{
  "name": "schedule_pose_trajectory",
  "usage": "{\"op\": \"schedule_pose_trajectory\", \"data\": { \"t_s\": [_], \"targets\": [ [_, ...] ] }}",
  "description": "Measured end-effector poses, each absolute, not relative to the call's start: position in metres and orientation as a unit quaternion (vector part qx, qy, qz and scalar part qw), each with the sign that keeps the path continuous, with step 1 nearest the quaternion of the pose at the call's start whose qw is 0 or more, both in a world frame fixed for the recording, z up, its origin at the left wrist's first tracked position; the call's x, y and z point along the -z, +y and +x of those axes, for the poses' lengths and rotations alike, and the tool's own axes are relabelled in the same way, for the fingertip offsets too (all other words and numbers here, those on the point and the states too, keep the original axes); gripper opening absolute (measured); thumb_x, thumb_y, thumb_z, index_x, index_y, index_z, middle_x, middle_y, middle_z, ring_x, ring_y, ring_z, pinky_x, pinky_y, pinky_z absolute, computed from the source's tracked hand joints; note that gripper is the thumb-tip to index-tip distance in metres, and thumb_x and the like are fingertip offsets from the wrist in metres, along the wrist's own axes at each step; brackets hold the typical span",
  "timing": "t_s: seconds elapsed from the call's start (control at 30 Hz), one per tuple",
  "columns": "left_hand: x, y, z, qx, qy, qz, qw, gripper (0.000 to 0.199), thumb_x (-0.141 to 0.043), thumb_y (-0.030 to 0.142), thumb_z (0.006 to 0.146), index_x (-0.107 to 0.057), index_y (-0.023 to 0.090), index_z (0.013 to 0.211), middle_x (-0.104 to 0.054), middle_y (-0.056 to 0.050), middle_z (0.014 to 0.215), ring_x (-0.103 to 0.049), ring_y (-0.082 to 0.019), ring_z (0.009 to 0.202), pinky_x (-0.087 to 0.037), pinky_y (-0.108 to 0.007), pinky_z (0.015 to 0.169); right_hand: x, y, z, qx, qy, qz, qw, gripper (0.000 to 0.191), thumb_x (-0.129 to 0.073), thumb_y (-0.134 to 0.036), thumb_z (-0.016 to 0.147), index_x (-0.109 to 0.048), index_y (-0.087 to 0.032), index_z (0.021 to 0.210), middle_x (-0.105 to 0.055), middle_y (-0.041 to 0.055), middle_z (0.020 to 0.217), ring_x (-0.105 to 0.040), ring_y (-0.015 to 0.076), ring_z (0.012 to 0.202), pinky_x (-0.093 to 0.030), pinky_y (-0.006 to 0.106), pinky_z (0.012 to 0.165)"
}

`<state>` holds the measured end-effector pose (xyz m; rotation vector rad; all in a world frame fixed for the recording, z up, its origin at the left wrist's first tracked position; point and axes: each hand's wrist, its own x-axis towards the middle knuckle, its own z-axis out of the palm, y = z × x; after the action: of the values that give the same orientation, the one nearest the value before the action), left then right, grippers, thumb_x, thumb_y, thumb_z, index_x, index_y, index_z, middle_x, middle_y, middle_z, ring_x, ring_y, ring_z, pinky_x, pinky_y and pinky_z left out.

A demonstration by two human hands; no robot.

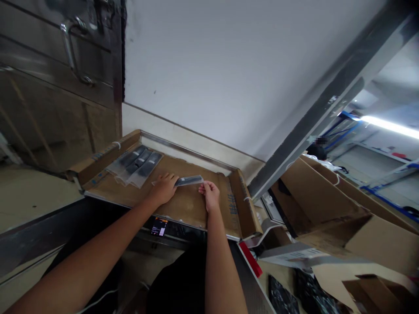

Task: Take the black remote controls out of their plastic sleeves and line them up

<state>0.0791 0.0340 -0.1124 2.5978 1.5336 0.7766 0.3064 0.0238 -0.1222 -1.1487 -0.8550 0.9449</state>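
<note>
A clear plastic sleeve with a dark strip inside (189, 180) lies low over the cardboard-lined tray (186, 203). My left hand (166, 187) holds its left end, fingers bent over it. The right end is pinched between the thumb and fingers of my right hand (210, 192). To the left of my left hand, several similar clear sleeves with dark contents (145, 168) lie overlapping on the cardboard.
A lit phone screen (159, 227) shows at the tray's front edge. Large open cardboard boxes (327, 200) stand at the right, with black plastic bags (283, 296) below. A metal door (59, 48) is at left. Farther right, a person's dark-haired head (317, 150) shows.
</note>
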Motion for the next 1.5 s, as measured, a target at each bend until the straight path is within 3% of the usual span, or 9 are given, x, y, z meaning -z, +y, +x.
{"op": "schedule_pose_trajectory", "data": {
  "t_s": [0.17, 0.37, 0.7, 0.9, 1.07, 1.3, 1.5],
  "targets": [
    [0.11, 0.031, 0.081, -0.259, 0.475, 0.84, -0.035, 0.039, -0.043, 0.008, 0.092, -0.06, 0.023, 0.125, -0.062, -0.009, 0.119, -0.049, -0.028, 0.11, -0.037, -0.045, 0.089, 0.119, 0.024, 0.306, -0.434, -0.357, -0.515, 0.648, 0.045, -0.073, -0.062, 0.071, -0.063, -0.018, 0.074, -0.061, -0.0023, 0.06, -0.058, 0.0122, 0.053, -0.052, 0.024, 0.05],
    [0.105, 0.028, 0.081, -0.257, 0.477, 0.839, -0.058, 0.042, -0.036, 0.007, 0.093, -0.06, 0.021, 0.123, -0.061, -0.012, 0.117, -0.048, -0.029, 0.109, -0.035, -0.047, 0.089, 0.116, 0.018, 0.306, -0.394, -0.458, -0.547, 0.58, 0.044, -0.07, -0.061, 0.075, -0.056, -0.021, 0.061, -0.044, -0.0077, 0.046, -0.038, 0.0089, 0.041, -0.031, 0.023, 0.039],
    [0.104, 0.026, 0.083, -0.253, 0.493, 0.831, -0.033, 0.036, -0.043, 0.006, 0.087, -0.061, 0.02, 0.115, -0.061, -0.013, 0.114, -0.049, -0.03, 0.112, -0.032, -0.048, 0.092, 0.129, 0.027, 0.306, -0.328, -0.471, -0.584, 0.573, 0.038, -0.062, -0.059, 0.078, -0.06, -0.022, 0.07, -0.05, -0.0055, 0.056, -0.041, 0.0123, 0.05, -0.033, 0.024, 0.046],
    [0.111, 0.03, 0.084, -0.264, 0.481, 0.836, -0.002, 0.044, -0.059, 0.02, 0.083, -0.056, 0.016, 0.127, -0.064, -0.014, 0.119, -0.052, -0.034, 0.114, -0.029, -0.053, 0.102, 0.129, 0.026, 0.302, -0.163, -0.54, -0.615, 0.551, 0.032, -0.052, -0.047, 0.087, -0.056, -0.022, 0.067, -0.058, -0.0006, 0.066, -0.051, 0.016, 0.067, -0.038, 0.026, 0.067],
    [0.109, 0.028, 0.084, -0.267, 0.482, 0.834, -0.016, 0.041, -0.061, 0.025, 0.083, -0.057, 0.016, 0.123, -0.064, -0.014, 0.117, -0.052, -0.033, 0.112, -0.03, -0.053, 0.103, 0.124, 0.018, 0.297, -0.09, -0.552, -0.636, 0.531, 0.031, -0.048, -0.045, 0.093, -0.06, -0.022, 0.075, -0.062, 0.0021, 0.073, -0.053, 0.0178, 0.071, -0.038, 0.027, 0.07],
    [0.102, 0.025, 0.085, -0.253, 0.53, 0.809, -0.044, 0.033, -0.062, 0.026, 0.085, -0.057, 0.015, 0.116, -0.059, -0.016, 0.11, -0.05, -0.035, 0.11, -0.034, -0.052, 0.097, 0.125, 0.02, 0.297, -0.246, -0.524, -0.618, 0.531, 0.055, -0.048, -0.066, 0.09, -0.056, -0.022, 0.059, -0.054, -0.0019, 0.052, -0.047, 0.0148, 0.052, -0.036, 0.025, 0.053],
    [0.102, 0.025, 0.086, -0.252, 0.52, 0.815, -0.046, 0.033, -0.063, 0.022, 0.084, -0.057, 0.017, 0.116, -0.057, -0.016, 0.113, -0.047, -0.035, 0.114, -0.033, -0.053, 0.1, 0.125, 0.02, 0.295, -0.256, -0.526, -0.583, 0.564, 0.052, -0.053, -0.066, 0.088, -0.049, -0.023, 0.058, -0.046, -0.0054, 0.051, -0.041, 0.0124, 0.052, -0.033, 0.025, 0.054]
  ]
}}
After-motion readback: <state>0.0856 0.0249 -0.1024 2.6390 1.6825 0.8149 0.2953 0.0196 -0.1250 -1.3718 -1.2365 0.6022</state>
